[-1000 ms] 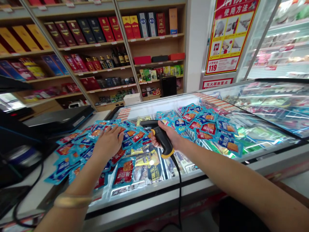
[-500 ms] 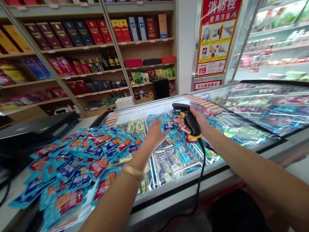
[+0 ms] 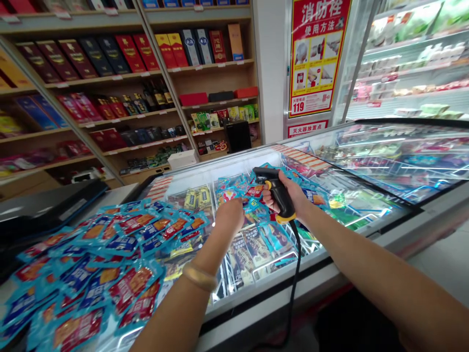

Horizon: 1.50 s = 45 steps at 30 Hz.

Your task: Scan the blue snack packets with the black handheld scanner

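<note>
My right hand (image 3: pixel 293 195) is wrapped around a black and yellow barcode scanner (image 3: pixel 280 195), its head pointing left over the glass. A cable runs down from its handle. My left hand (image 3: pixel 230 215), with a gold bangle on the wrist, is closed at the edge of a small snack packet (image 3: pixel 229 194), just left of the scanner; its fingertips are mostly hidden. Around both hands lies a group of blue-edged snack packets (image 3: pixel 252 190). A larger heap of similar packets (image 3: pixel 124 244), with red or dark blue labels, spreads across the left side.
Under the packets is a glass-topped freezer (image 3: pixel 366 195) with ice creams in wire baskets. A dark flat device (image 3: pixel 47 210) stands at the left. Shelves of boxed bottles (image 3: pixel 128 54) line the back, a red poster (image 3: pixel 313 58) hangs on the wall, and a lit chiller (image 3: pixel 421 63) stands right.
My left hand has gone from spread fingers to closed at a packet. The scanner has turned little in my right hand. The whole view has shifted slightly.
</note>
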Each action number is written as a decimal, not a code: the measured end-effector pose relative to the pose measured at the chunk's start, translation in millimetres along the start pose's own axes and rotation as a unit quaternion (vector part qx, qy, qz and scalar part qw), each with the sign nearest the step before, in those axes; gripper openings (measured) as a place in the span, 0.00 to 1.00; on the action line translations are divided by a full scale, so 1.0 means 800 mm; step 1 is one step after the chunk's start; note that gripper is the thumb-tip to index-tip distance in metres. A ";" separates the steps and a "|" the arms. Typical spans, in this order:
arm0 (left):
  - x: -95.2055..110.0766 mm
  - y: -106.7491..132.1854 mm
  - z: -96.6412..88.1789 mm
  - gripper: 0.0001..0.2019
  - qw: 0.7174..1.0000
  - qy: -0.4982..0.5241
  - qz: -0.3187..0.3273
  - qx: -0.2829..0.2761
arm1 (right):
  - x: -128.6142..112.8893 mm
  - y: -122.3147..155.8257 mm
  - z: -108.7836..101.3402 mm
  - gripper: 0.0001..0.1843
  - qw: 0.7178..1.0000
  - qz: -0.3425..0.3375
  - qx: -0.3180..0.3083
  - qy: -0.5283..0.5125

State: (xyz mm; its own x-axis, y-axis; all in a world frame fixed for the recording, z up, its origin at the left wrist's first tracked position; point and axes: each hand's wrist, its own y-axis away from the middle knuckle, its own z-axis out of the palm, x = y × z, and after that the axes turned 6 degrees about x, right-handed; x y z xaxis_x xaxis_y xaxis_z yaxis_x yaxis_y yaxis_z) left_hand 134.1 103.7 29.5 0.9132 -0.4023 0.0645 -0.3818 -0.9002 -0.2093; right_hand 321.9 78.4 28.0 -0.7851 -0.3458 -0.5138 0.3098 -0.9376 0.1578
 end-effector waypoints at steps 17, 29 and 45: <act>-0.034 0.009 0.011 0.13 0.712 0.631 -0.242 0.191 | 0.016 -0.002 -0.007 0.27 0.998 0.019 -0.026 0.045; -0.031 0.008 0.015 0.12 0.749 0.592 -0.217 0.202 | 0.021 0.004 0.008 0.27 0.997 0.055 -0.016 0.045; -0.084 0.010 -0.028 0.21 0.862 0.384 -0.107 0.313 | 0.031 -0.007 0.034 0.26 0.997 0.037 -0.016 0.062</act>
State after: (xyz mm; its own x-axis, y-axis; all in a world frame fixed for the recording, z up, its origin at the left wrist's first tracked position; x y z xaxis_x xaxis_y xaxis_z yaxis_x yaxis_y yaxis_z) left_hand 66.5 119.9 45.5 0.4984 -0.4462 0.7433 0.1539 -0.7982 -0.5824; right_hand 286.2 74.4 37.2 -0.6880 -0.4054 -0.6019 0.3832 -0.9073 0.1731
